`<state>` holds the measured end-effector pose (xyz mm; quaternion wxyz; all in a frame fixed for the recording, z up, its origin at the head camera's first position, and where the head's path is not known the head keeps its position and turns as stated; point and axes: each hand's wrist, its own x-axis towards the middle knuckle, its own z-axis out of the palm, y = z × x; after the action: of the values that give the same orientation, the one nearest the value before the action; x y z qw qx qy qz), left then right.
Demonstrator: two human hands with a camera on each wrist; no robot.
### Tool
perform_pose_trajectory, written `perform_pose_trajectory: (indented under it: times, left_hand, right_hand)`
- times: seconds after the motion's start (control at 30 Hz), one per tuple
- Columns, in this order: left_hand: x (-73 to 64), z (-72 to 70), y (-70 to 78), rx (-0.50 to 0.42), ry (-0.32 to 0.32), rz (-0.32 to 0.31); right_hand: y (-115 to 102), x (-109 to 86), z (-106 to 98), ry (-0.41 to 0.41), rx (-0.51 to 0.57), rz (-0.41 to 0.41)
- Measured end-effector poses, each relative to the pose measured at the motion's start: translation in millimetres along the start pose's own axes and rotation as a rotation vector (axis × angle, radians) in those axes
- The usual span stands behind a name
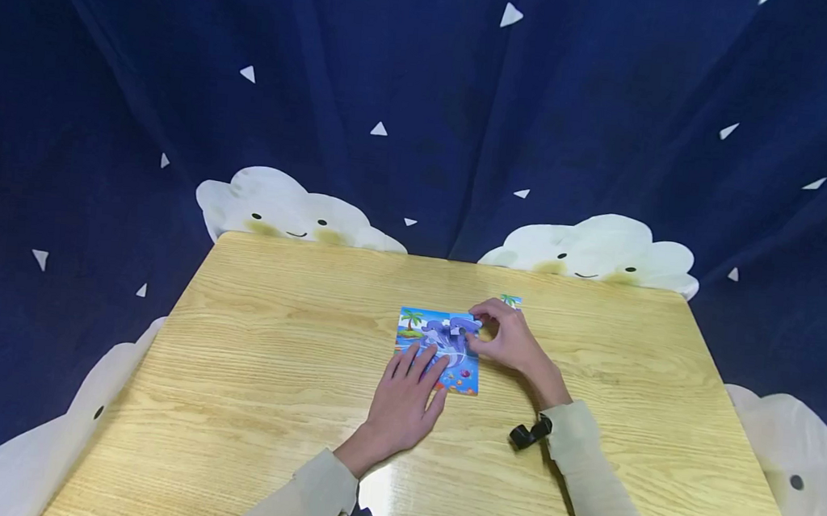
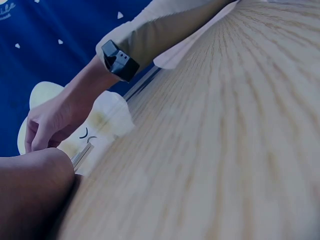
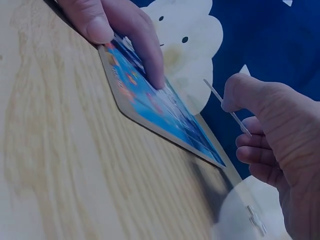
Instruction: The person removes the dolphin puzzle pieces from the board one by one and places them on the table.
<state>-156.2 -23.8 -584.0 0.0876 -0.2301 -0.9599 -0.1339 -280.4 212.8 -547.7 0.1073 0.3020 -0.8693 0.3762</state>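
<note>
A dolphin picture puzzle (image 1: 468, 382) with blue sea and a palm tree lies flat on the wooden table. My left hand (image 1: 408, 399) rests on its lower left part, fingers spread and nearly straight. Above the puzzle's upper right corner, my right hand (image 1: 512, 343) pinches a thin puzzle piece (image 3: 214, 91) between thumb and fingers. In the right wrist view that piece appears edge-on and apart from the puzzle. The left wrist view shows the right hand (image 2: 57, 117) raised beyond part of the left hand; the puzzle's picture is hidden there.
Just behind the right hand lies a small palm-tree picture piece (image 1: 511, 300), partly covered by it. The wooden table (image 1: 270, 320) extends around the puzzle. A dark blue curtain (image 1: 427, 89) with white clouds and triangles hangs at the table's far edge and sides.
</note>
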Motion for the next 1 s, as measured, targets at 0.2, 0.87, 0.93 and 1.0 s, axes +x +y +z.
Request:
perform_pose_trajectory:
  times: [0.2, 0.87, 0.93, 1.0]
  left_hand:
    - [0.9, -0.4, -0.2, -0.016, -0.014, -0.005]
    - [-0.6, 3.1, -0.6, -0.007, 0.064, 0.017]
    - [-0.9, 3.4, -0.8, 0.0, 0.068, 0.018]
    - [-1.0, 3.6, -0.5, 0.002, 0.07, 0.016]
  right_hand:
    - [5, -3.7, -11, 0.02, 0.01, 0.03]
    - [41, -20.5, -57, 0.113, -0.054, 0.132]
    - [45, -23.7, -60, 0.119, -0.055, 0.152]
    - [49, -26.6, -63, 0.127, -0.052, 0.18]
